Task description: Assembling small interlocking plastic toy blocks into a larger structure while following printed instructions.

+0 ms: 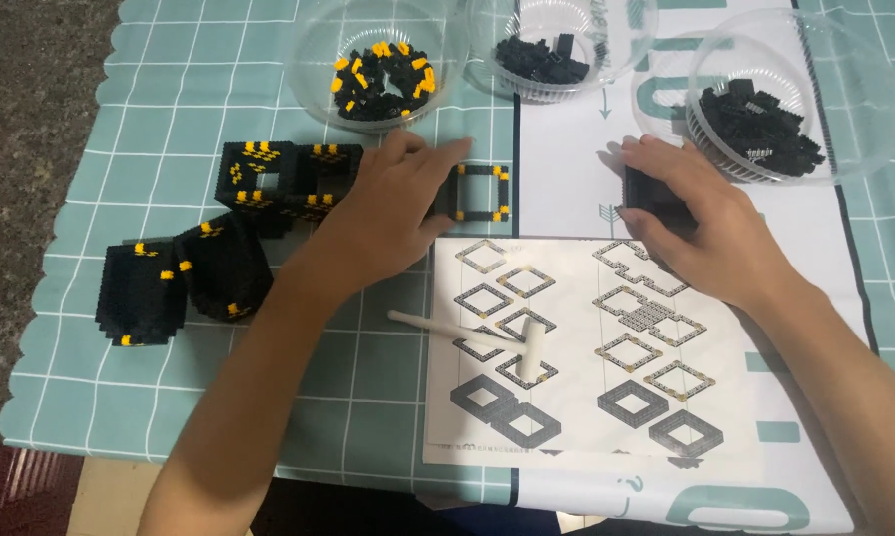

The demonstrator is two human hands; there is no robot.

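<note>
A table covered with a teal grid-patterned cloth (180,89) carries everything, and the things are laid out so that supply sits far and work sits near. Along the far edge stand three clear plastic bowls: one of mixed black and yellow small bricks (380,79) towards the far left, a middle bowl of black bricks (547,58), and a larger bowl of black bricks (760,124) towards the far right corner, each within an arm's reach of the hands.

The left hand (393,213) lies flat, fingers together and stretched forward, pressing on the near side of an open square frame of black bricks with yellow corner studs (482,194); it seems to be steadying the frame against the cloth rather than gripping it. Just to its left sits a finished double-box block of black bricks with yellow marks (284,179), and nearer the left edge two taller black brick blocks (180,283) stand pushed aside, out of the working space.

The right hand (701,233) is curled palm down over a small black brick piece (651,194), fingertips wrapped on its far side; how firmly it is clamped I cannot tell, since the hand hides most of it.

A printed white instruction sheet with drawings of square frames (586,347) lies at the near edge, between the forearms, where it can be read at a glance. A small pale wooden mallet (477,337) rests across it, handle pointing left, untouched.
</note>
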